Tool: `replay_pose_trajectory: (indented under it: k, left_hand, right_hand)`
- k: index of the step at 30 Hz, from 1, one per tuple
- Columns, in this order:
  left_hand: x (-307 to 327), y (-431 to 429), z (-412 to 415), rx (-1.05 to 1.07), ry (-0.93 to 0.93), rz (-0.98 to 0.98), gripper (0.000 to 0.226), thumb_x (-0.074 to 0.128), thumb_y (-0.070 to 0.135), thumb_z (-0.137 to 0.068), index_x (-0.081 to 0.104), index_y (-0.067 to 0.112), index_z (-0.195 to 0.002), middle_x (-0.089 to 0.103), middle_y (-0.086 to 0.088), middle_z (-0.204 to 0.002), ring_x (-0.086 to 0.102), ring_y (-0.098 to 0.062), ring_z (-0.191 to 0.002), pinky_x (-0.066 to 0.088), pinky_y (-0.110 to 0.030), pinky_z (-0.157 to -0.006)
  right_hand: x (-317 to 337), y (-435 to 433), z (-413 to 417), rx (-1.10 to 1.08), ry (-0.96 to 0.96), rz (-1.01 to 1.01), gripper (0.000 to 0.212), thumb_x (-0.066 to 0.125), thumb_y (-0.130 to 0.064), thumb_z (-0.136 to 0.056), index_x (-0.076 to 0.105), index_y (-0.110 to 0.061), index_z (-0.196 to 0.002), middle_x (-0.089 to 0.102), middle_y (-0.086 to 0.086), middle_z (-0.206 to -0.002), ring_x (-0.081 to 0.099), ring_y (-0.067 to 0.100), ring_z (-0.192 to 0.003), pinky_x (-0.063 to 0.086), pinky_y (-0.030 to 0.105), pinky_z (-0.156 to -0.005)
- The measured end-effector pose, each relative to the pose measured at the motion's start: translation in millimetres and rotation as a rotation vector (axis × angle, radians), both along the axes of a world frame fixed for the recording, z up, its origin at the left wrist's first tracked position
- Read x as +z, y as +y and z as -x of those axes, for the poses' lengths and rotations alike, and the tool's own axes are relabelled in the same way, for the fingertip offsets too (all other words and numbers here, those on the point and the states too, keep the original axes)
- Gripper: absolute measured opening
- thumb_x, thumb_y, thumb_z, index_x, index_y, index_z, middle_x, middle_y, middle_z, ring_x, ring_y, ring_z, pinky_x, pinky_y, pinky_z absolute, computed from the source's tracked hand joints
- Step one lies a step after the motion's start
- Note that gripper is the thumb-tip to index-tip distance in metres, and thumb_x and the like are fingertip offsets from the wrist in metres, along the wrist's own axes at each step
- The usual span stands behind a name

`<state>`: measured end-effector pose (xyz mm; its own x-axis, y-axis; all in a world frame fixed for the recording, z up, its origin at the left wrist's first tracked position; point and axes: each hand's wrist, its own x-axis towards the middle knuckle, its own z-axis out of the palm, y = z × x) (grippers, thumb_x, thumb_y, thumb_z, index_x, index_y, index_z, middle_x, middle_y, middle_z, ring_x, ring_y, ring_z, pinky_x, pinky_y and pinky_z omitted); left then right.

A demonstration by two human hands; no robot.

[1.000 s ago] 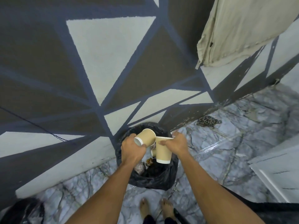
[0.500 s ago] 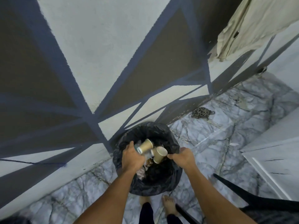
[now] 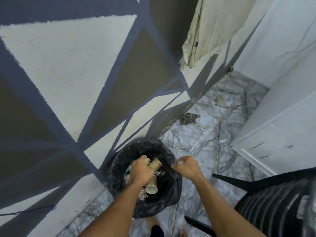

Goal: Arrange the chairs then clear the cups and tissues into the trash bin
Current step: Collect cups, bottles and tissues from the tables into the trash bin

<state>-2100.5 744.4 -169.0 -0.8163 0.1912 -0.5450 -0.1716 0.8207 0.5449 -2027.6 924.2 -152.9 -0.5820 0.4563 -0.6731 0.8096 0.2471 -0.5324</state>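
Black and ribbed, a curved chair fills the lower right corner, its thin legs splayed over the grey-veined marble floor. Two bare forearms reach forward over a round trash bin lined with a crinkled, glossy black bag. The left hand hovers over the opening, fingers curled round a tan paper cup whose end pokes out past the knuckles. Just beside it a loose cup lies tilted inside the bin, and a white-rimmed cup lies nearer, mouth up, among clear wrappers. The right hand sits at the bag's right rim with curled fingers; I cannot tell whether it pinches the plastic. Beyond, a coiled metal chain lies against the rough wall painted in pale and brown triangles. A creased beige cloth hangs above, beside a white panelled door.
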Motion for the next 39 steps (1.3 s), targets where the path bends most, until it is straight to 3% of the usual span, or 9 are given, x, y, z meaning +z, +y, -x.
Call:
replay_pose_trajectory:
  k: [3,7,11,16,20,22,25,30,39]
  left_hand:
    - [25.8,50.0,-10.9,-0.159,0.098,-0.059,0.056,0.065,0.023,-0.081,0.054,0.024,-0.136,0.056,-0.006,-0.133,0.051,-0.027,-0.124,0.046,-0.041,-0.102]
    - [77.1,143.9,-49.8,-0.41,0.285,-0.201,0.053,0.064,0.023,-0.079,0.057,0.024,-0.131,0.06,-0.003,-0.131,0.053,-0.024,-0.122,0.046,-0.036,-0.103]
    - [129.6,229.9,-134.3,-0.643,0.408,-0.303,0.056,0.064,0.022,-0.087,0.048,0.018,-0.141,0.05,-0.005,-0.142,0.041,-0.023,-0.134,0.038,-0.036,-0.106]
    - [158.2,292.4,-264.8,-0.903,0.494,-0.379,0.055,0.066,0.017,-0.084,0.052,0.011,-0.137,0.055,-0.01,-0.137,0.045,-0.029,-0.129,0.038,-0.035,-0.104]
    - [158.7,333.7,-368.0,-1.054,0.441,-0.433,0.054,0.062,0.032,-0.072,0.064,0.013,-0.122,0.069,-0.005,-0.115,0.064,-0.024,-0.107,0.054,-0.037,-0.088]
    - [156.4,351.9,-418.7,-1.164,0.392,-0.402,0.063,0.057,0.036,-0.071,0.059,0.017,-0.132,0.064,-0.004,-0.126,0.06,-0.024,-0.116,0.052,-0.04,-0.095]
    - [151.3,377.8,-486.9,-1.32,0.38,-0.376,0.062,0.064,0.019,-0.082,0.049,0.013,-0.142,0.053,-0.009,-0.142,0.047,-0.027,-0.132,0.039,-0.036,-0.11]
    - [148.2,431.2,-578.6,-1.509,0.334,-0.442,0.049,0.064,0.015,-0.081,0.06,0.012,-0.129,0.06,-0.006,-0.133,0.054,-0.027,-0.123,0.042,-0.033,-0.099]
    - [129.0,514.8,-703.7,-1.759,0.279,-0.473,0.063,0.064,0.018,-0.083,0.046,0.018,-0.144,0.048,-0.001,-0.147,0.038,-0.021,-0.137,0.035,-0.035,-0.11]
  right_hand:
    - [28.6,23.7,-26.0,0.053,0.067,-0.121,0.052,0.075,-0.033,-0.076,0.063,-0.015,-0.123,0.067,0.007,-0.121,0.063,0.021,-0.11,0.051,0.03,-0.092]
    - [83.4,79.3,-79.2,-0.021,0.198,-0.35,0.048,0.067,-0.03,-0.083,0.06,-0.019,-0.129,0.066,0.007,-0.122,0.062,0.023,-0.112,0.05,0.032,-0.091]
    - [128.4,132.2,-166.4,-0.13,0.333,-0.496,0.044,0.065,-0.034,-0.085,0.062,-0.019,-0.127,0.065,0.004,-0.126,0.06,0.023,-0.117,0.051,0.037,-0.094]
    - [153.8,175.4,-322.2,-0.304,0.307,-0.576,0.043,0.064,-0.023,-0.08,0.064,-0.02,-0.123,0.068,0.007,-0.121,0.062,0.027,-0.111,0.051,0.035,-0.092]
    - [157.3,197.8,-451.6,-0.487,0.226,-0.599,0.048,0.063,-0.021,-0.079,0.061,-0.022,-0.127,0.066,0.007,-0.125,0.058,0.028,-0.118,0.045,0.033,-0.097]
    - [159.5,207.3,-509.1,-0.564,0.196,-0.601,0.047,0.063,-0.019,-0.079,0.062,-0.021,-0.127,0.068,0.007,-0.12,0.062,0.027,-0.112,0.047,0.032,-0.093]
    - [158.4,217.0,-583.0,-0.717,0.193,-0.606,0.04,0.063,-0.017,-0.078,0.066,-0.017,-0.118,0.069,0.006,-0.114,0.065,0.026,-0.104,0.053,0.035,-0.09]
    - [142.7,228.0,-681.9,-0.911,0.123,-0.593,0.044,0.064,-0.019,-0.08,0.063,-0.021,-0.124,0.066,-0.001,-0.121,0.061,0.021,-0.113,0.049,0.034,-0.095]
    - [127.8,256.2,-804.4,-1.208,0.029,-0.605,0.048,0.065,-0.026,-0.078,0.062,-0.027,-0.126,0.063,-0.004,-0.129,0.059,0.017,-0.115,0.049,0.035,-0.099]
